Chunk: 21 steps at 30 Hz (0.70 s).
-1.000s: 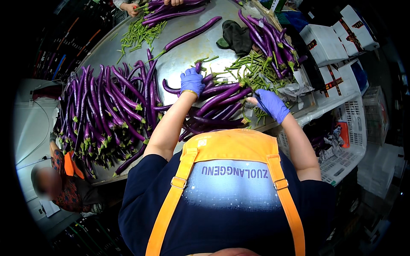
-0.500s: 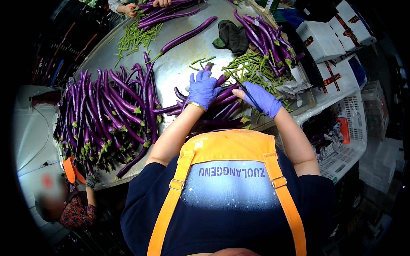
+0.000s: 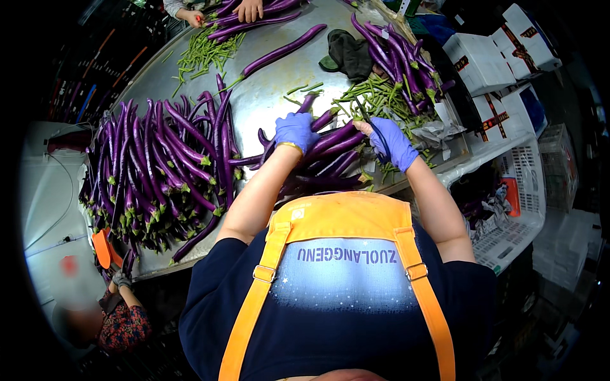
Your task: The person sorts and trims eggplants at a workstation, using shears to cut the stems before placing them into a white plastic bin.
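My left hand (image 3: 297,132), in a blue-purple glove, is closed round a long purple eggplant (image 3: 308,102) whose end sticks out above the fingers. More eggplants (image 3: 335,147) lie in a loose heap under and beside this hand. My right hand (image 3: 394,145), gloved the same way, grips dark scissors (image 3: 379,134). Their tips point away from me, beside the cut green stems (image 3: 362,90) heaped on the metal table (image 3: 254,101). Part of the scissors is hidden by the fingers.
A large pile of eggplants (image 3: 152,165) covers the table's left side. A dark cloth (image 3: 346,56) lies near more eggplants (image 3: 397,54) at far right. A white crate (image 3: 518,197) and white boxes (image 3: 480,60) stand right. Co-workers' hands (image 3: 249,9) work at the far edge.
My left hand has drawn slightly nearer to me, its fingers now more curled. My right hand has shifted little. At lower left a co-worker's hands have moved at the pile's edge.
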Available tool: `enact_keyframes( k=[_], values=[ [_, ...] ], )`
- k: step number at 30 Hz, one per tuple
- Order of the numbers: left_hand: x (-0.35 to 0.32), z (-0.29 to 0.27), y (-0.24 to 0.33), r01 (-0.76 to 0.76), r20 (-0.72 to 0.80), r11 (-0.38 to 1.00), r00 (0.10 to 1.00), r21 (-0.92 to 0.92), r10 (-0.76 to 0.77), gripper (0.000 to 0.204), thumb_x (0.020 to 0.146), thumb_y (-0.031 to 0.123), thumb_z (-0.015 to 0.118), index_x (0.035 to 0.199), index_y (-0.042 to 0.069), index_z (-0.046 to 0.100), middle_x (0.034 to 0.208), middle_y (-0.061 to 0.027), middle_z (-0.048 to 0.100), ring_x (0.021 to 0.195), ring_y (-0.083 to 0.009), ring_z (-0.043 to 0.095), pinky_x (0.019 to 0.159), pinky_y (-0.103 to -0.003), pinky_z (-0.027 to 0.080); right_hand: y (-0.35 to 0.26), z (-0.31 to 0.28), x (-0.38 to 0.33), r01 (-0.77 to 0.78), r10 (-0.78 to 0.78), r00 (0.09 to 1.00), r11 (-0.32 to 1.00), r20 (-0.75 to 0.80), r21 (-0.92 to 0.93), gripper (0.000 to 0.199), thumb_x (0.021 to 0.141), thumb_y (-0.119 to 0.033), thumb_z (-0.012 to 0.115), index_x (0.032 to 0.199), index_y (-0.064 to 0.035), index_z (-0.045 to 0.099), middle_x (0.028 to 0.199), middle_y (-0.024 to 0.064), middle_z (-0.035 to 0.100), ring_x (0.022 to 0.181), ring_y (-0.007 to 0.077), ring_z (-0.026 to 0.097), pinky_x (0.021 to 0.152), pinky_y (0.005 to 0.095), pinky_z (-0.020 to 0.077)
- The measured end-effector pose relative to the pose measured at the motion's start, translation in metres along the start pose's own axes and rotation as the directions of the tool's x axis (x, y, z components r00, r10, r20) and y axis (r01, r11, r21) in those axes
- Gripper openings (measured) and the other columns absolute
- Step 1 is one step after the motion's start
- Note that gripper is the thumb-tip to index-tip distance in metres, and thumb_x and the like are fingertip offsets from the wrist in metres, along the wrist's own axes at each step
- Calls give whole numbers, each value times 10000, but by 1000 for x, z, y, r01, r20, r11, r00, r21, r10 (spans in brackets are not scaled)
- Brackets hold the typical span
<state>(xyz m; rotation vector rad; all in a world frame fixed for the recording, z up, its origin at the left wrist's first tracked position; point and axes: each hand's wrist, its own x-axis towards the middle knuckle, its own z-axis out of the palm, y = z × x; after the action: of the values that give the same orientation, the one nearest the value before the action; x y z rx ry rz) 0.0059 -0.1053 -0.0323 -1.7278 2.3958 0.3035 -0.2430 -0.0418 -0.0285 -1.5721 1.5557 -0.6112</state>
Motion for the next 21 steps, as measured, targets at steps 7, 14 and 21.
enact_keyframes(
  k=[7, 14, 21],
  values=[
    [40, 31, -55, 9, 296, 978, 954, -207, 54, 560, 822, 594, 737, 1103, 109, 764, 1082, -175, 754, 1026, -359, 716, 914, -446, 536, -4, -3, -14, -41, 74, 979, 985, 192, -170, 573, 1017, -544, 553, 1017, 13, 687, 711, 174, 638, 677, 294, 640, 680, 423, 500],
    [23, 54, -56, 266, 5, 882, 958, -389, -287, 441, 927, 254, 599, 1329, 72, 611, 1191, -284, 679, 1003, -450, 697, 891, -505, 547, 14, 0, -26, -94, 86, 983, 994, 161, 47, 608, 1014, -571, 542, 887, 18, 627, 677, 175, 577, 638, 295, 569, 678, 425, 484],
    [-1, 28, -40, -90, -66, 989, 994, -114, 83, 443, 931, 486, 680, 1163, 117, 760, 1156, -192, 710, 962, -383, 684, 853, -485, 539, 35, 1, -27, -49, 67, 975, 995, 213, -92, 621, 1008, -600, 531, 870, 0, 606, 720, 156, 596, 646, 300, 567, 662, 442, 469]
  ],
)
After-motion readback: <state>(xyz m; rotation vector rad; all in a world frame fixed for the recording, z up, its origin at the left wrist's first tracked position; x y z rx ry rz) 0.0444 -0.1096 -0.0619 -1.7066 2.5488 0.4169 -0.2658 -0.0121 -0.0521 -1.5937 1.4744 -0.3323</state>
